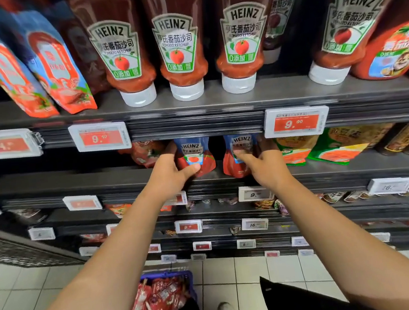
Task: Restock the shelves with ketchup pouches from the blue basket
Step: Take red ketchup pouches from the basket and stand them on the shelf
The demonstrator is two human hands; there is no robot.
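Two red and blue Heinz ketchup pouches stand side by side on the second shelf [114, 175]. My left hand [172, 169] grips the left pouch [194, 153], thumb across its front. My right hand [260, 164] holds the right pouch [238, 151], fingers on its front. Both arms reach forward from below. The blue basket [183, 275] sits on the tiled floor at bottom centre, filled with several red ketchup pouches [158, 298].
Upside-down Heinz ketchup bottles [176, 44] line the top shelf, with blue and red pouches [45, 63] at its left. Green and orange packs [323, 147] stand right of my hands. Price tags [295, 121] hang on the shelf edges. Lower shelves hold more goods.
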